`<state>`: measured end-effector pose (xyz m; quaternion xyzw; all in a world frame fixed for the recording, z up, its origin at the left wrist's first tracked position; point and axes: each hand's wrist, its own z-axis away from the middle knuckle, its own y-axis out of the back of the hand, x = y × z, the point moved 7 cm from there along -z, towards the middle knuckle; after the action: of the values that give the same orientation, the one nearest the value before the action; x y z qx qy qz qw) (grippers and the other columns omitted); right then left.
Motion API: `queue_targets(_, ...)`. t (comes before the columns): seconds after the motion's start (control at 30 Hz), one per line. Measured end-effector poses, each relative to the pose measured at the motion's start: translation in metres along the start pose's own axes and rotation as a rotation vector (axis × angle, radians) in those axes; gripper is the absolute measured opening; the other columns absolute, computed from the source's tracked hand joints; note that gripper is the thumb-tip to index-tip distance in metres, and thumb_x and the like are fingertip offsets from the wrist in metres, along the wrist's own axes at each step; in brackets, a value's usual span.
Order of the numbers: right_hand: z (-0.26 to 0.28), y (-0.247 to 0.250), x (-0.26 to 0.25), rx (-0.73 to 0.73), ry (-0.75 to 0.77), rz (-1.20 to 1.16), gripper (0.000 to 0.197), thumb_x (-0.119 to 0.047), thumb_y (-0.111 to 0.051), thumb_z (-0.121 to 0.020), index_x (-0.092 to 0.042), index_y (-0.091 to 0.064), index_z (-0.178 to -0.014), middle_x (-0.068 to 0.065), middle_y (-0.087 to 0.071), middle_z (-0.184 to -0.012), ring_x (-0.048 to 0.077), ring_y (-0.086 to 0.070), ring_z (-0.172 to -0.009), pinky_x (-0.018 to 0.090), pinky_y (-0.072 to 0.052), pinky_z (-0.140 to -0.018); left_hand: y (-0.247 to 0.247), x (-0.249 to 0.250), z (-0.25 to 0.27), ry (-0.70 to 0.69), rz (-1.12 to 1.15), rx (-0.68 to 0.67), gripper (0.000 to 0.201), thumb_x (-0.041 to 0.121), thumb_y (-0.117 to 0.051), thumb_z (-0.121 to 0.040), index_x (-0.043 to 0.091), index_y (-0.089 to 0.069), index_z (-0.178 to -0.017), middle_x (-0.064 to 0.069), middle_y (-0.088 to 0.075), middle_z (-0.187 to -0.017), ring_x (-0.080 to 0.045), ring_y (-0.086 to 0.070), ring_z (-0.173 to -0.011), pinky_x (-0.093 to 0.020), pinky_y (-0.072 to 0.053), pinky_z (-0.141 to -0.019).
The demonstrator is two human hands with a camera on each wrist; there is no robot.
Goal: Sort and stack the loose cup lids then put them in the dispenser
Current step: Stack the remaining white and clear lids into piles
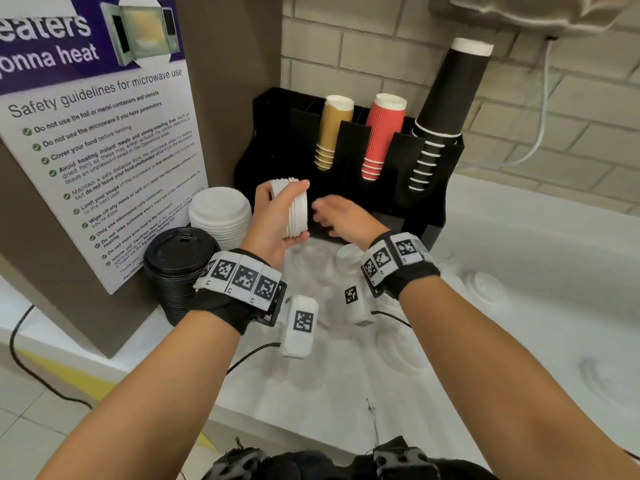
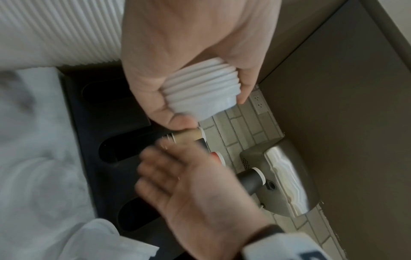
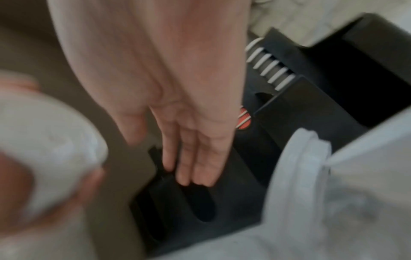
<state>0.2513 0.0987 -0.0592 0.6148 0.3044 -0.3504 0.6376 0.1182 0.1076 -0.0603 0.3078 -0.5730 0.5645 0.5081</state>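
Lids could spill here: the left hand (image 1: 277,220) grips a sideways stack of white lids (image 1: 294,209) by thumb and fingertips only, just in front of the black dispenser (image 1: 349,161)
Right hand (image 1: 341,218) hangs beside it, fingers loose, holding nothing. Dispenser slots hold tan cups (image 1: 332,133), red cups (image 1: 381,136) and black cups (image 1: 440,112); one lower slot looks empty, more loose lids (image 1: 485,289) lie on the counter

The right hand (image 3: 177,109) hangs with loose, straight fingers above the black dispenser (image 3: 289,109); blurred white lids (image 3: 44,140) sit to its left.
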Motion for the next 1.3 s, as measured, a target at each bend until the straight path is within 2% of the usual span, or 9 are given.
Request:
queue_targets(0.13, -0.013, -0.042, 0.026, -0.317, -0.11, 0.682, 0.056, -0.038, -0.063, -0.088, -0.02, -0.047, -0.138, 0.005, -0.048, -0.14, 0.023, -0.048, -0.124, 0.035, -0.043, -0.102, 0.002, -0.001, -0.004, 0.021, -0.008, -0.015, 0.041, 0.037, -0.068, -0.086, 0.031, -0.046, -0.12, -0.002, -0.056, -0.108, -0.02, -0.058, -0.091, -0.032, -0.053, -0.062)
queue_targets(0.23, -0.018, -0.058, 0.029, -0.401, -0.103, 0.861, 0.072, -0.036, -0.071, -0.082, -0.026, -0.038, -0.145, 0.007, -0.037, -0.146, 0.026, -0.041, -0.13, 0.035, -0.041, -0.104, 0.001, -0.002, -0.004, 0.036, 0.007, -0.022, 0.046, 0.035, -0.065, -0.088, 0.027, -0.043, -0.127, -0.002, -0.056, -0.108, -0.019, -0.058, -0.092, -0.033, -0.051, -0.066)
queue_targets(0.37, -0.022, -0.065, 0.028, -0.49, -0.105, 0.912, 0.07, -0.025, -0.073, -0.081, -0.023, -0.041, -0.143, 0.009, -0.043, -0.137, 0.025, -0.046, -0.124, 0.03, -0.043, -0.091, 0.004, 0.0, -0.005, 0.045, 0.021, -0.008, 0.051, 0.035, -0.065, -0.089, 0.024, -0.041, -0.134, -0.002, -0.055, -0.106, -0.019, -0.057, -0.091, -0.035, -0.051, -0.068)
queue_targets(0.57, -0.019, -0.039, 0.02, -0.225, -0.05, 0.595, 0.06, -0.036, -0.064, -0.087, -0.02, -0.04, -0.139, 0.008, -0.052, -0.129, 0.022, -0.056, -0.109, 0.031, -0.05, -0.084, 0.009, 0.0, -0.002, 0.121, 0.066, -0.032, 0.045, 0.038, -0.065, -0.088, 0.023, -0.048, -0.127, -0.003, -0.056, -0.094, -0.018, -0.058, -0.077, -0.031, -0.049, -0.06)
queue_targets(0.73, 0.007, 0.004, 0.014, -0.003, -0.139, -0.284, 0.032, -0.03, -0.049, -0.094, -0.021, -0.05, -0.125, 0.006, -0.057, -0.107, 0.021, -0.058, -0.102, 0.031, -0.055, -0.078, 0.004, -0.01, 0.005, 0.185, 0.097, -0.116, 0.014, 0.04, -0.063, -0.087, 0.028, -0.06, -0.093, 0.003, -0.064, -0.075, -0.014, -0.059, -0.067, -0.027, -0.048, -0.057)
queue_targets(0.8, 0.025, 0.014, 0.006, 0.027, -0.094, -0.447, 0.029, -0.026, -0.048, -0.094, -0.022, -0.055, -0.122, 0.008, -0.058, -0.102, 0.019, -0.059, -0.094, 0.029, -0.054, -0.074, -0.002, -0.016, 0.01, 0.194, 0.081, -0.144, 0.013, 0.04, -0.063, -0.087, 0.028, -0.062, -0.091, 0.003, -0.064, -0.076, -0.013, -0.059, -0.068, -0.027, -0.048, -0.057)
queue_targets(0.93, 0.058, 0.021, -0.01, 0.018, 0.042, -0.486, 0.031, -0.017, -0.052, -0.092, -0.024, -0.058, -0.122, 0.017, -0.063, -0.113, 0.021, -0.064, -0.097, 0.029, -0.056, -0.078, -0.021, -0.025, 0.022, 0.203, 0.039, -0.213, 0.027, 0.04, -0.058, -0.09, 0.022, -0.061, -0.111, -0.001, -0.066, -0.093, -0.016, -0.062, -0.08, -0.027, -0.051, -0.06)
queue_targets(1.07, 0.076, 0.021, -0.005, 0.056, 0.065, -0.472, 0.035, -0.012, -0.058, -0.089, -0.026, -0.057, -0.122, 0.014, -0.062, -0.115, 0.023, -0.063, -0.105, 0.03, -0.057, -0.079, -0.039, -0.029, 0.031, 0.202, 0.051, -0.251, 0.051, 0.037, -0.056, -0.093, 0.014, -0.047, -0.138, -0.01, -0.06, -0.116, -0.024, -0.062, -0.098, -0.032, -0.053, -0.065)
queue_targets(1.3, 0.09, 0.029, 0.004, 0.127, 0.095, -0.502, 0.038, -0.008, -0.064, -0.084, -0.024, -0.058, -0.118, 0.01, -0.062, -0.114, 0.021, -0.063, -0.105, 0.029, -0.056, -0.073, -0.054, -0.037, 0.037, 0.216, 0.032, -0.272, 0.053, 0.042, -0.056, -0.094, 0.017, -0.044, -0.14, -0.013, -0.059, -0.119, -0.022, -0.062, -0.094, -0.033, -0.054, -0.066)
